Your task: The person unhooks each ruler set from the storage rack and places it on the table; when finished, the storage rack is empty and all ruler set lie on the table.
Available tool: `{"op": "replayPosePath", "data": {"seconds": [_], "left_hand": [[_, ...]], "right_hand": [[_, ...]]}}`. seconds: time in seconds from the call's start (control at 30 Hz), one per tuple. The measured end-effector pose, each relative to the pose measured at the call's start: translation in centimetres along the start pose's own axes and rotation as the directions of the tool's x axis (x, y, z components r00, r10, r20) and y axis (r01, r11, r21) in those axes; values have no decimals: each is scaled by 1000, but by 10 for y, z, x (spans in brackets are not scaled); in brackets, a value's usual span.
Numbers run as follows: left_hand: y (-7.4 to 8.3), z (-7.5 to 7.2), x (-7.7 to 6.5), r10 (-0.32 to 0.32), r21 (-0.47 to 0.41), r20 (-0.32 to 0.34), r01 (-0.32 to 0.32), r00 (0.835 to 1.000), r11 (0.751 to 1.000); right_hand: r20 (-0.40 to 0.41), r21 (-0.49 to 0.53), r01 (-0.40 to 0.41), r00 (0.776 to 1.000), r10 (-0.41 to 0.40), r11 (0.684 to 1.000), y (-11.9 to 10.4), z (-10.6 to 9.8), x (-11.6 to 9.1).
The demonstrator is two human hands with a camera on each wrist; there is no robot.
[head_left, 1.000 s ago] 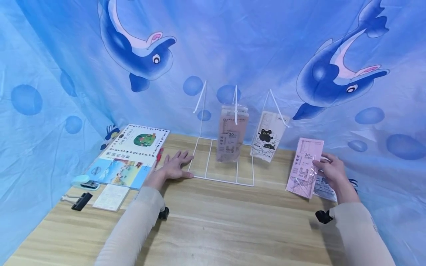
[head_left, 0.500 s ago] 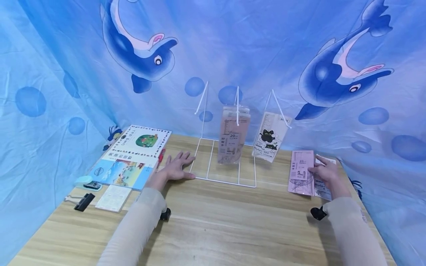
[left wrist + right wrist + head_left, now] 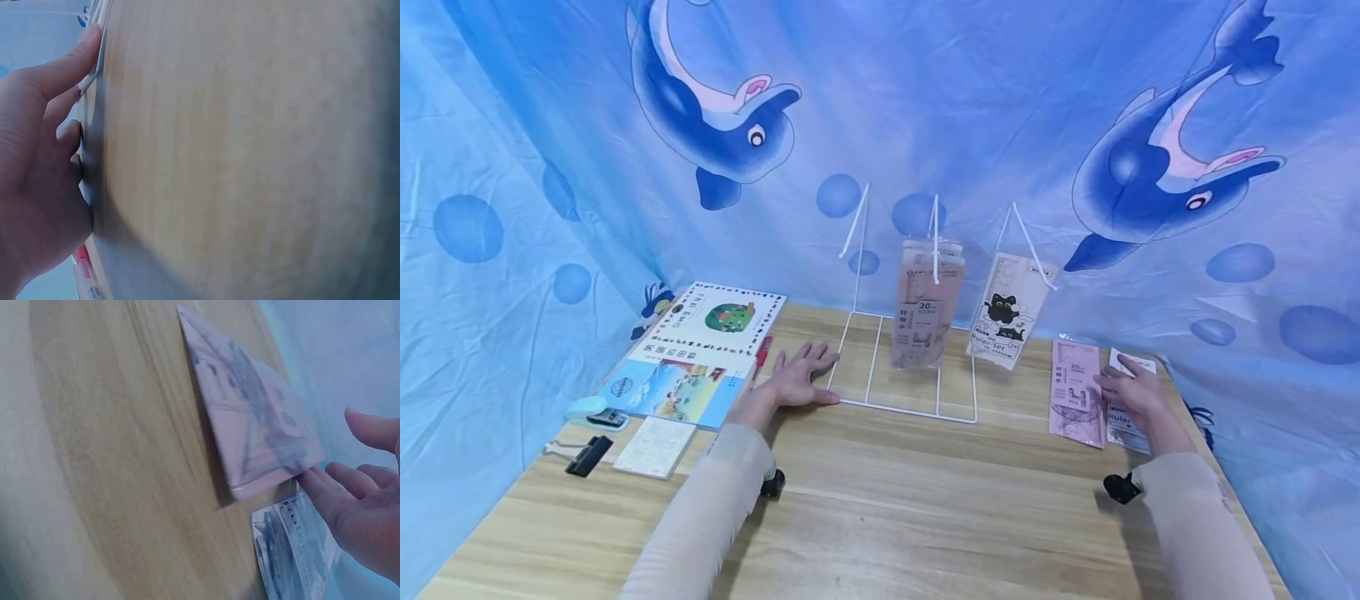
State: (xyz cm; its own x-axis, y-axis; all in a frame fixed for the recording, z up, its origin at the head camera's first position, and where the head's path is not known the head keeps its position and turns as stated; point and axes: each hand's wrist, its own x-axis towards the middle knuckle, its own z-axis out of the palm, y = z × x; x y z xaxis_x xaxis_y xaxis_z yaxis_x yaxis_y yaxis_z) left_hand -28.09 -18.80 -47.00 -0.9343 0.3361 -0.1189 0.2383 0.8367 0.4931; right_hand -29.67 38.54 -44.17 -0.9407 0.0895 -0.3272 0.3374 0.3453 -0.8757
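Your pink packet has come down onto the counter, near the right edge; it may tilt a bit, but the wrist view is blurry. Your right grip is loose, at the packet's edge. Your left grip is spread, touching the white rack. Counter shows between packet and rack.
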Motion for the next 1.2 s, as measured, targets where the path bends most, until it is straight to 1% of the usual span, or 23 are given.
{"op": "replayPosePath", "data": {"seconds": [0.1, 0.13, 0.23, 0.33, 0.37, 0.4, 0.43, 0.47, 0.53, 0.6, 0.7, 0.77, 0.83, 0.97, 1.0, 1.03, 1.07, 1.1, 1.17, 1.2], "left_hand": [[0, 0, -1, -4, 2, -1, 4, 1000, 1000], [0, 0, -1, -3, 3, -2, 3, 1000, 1000], [-1, 0, -1, -2, 1, -2, 2, 1000, 1000], [-2, 0, 0, 5, 0, -7, -5, 1000, 1000], [-2, 0, 0, 8, -1, -8, -8, 1000, 1000], [-2, 0, 0, 9, -1, -9, -9, 1000, 1000], [-2, 0, 0, 11, 0, -10, -11, 1000, 1000], [-3, 0, 0, 9, -2, -8, -9, 1000, 1000], [-2, 0, 1, 6, -4, -2, -6, 1000, 1000], [-2, 0, 1, 3, -1, 5, -3, 1000, 1000], [-2, 0, 2, -1, 7, 9, 1, 1000, 1000], [-2, 0, 2, -2, 16, 6, 1, 1000, 1000], [-1, 0, 2, -2, 17, 3, 2, 1000, 1000], [-1, -1, 1, 2, 14, 0, -2, 1000, 1000], [-1, -1, 1, 1, 13, 1, -1, 1000, 1000], [-1, -1, 1, 2, 14, 1, -2, 1000, 1000], [-1, -1, 1, 1, 15, 1, -1, 1000, 1000], [-1, -1, 1, 0, 17, 1, 0, 1000, 1000], [-1, -1, 1, 2, 19, 0, -2, 1000, 1000], [-1, -1, 1, 3, 19, -1, -3, 1000, 1000]], "right_hand": [[-12, -13, 33, 999, -33, 999, -1, -1, -2], [-24, -34, 52, 998, -53, 998, -3, 0, -3], [-29, -14, 111, 993, -112, 994, -14, 6, -10], [0, 104, 197, 980, -198, 975, -32, 19, -20], [18, 155, 225, 973, -231, 962, -39, 26, -24], [30, 178, 261, 962, -270, 949, -46, 33, -27], [45, 225, 292, 950, -309, 930, -54, 40, -30], [53, 249, 324, 936, -347, 912, -61, 47, -32], [58, 264, 386, 908, -414, 884, -75, 61, -37], [48, 260, 435, 886, -462, 862, -88, 73, -42], [6, 227, 488, 865, -502, 843, -103, 89, -46], [-24, 219, 517, 851, -525, 827, -110, 98, -47], [-57, 217, 551, 832, -553, 806, -114, 105, -46], [-104, 303, 619, 777, -621, 725, -115, 114, -43], [-112, 319, 632, 765, -634, 706, -114, 116, -43], [-123, 338, 639, 758, -641, 691, -114, 116, -43], [-130, 349, 643, 753, -645, 681, -113, 117, -43], [-140, 349, 646, 752, -644, 678, -113, 118, -44], [-159, 325, 651, 753, -639, 686, -112, 118, -46], [-172, 293, 654, 753, -635, 697, -112, 118, -47]]}}
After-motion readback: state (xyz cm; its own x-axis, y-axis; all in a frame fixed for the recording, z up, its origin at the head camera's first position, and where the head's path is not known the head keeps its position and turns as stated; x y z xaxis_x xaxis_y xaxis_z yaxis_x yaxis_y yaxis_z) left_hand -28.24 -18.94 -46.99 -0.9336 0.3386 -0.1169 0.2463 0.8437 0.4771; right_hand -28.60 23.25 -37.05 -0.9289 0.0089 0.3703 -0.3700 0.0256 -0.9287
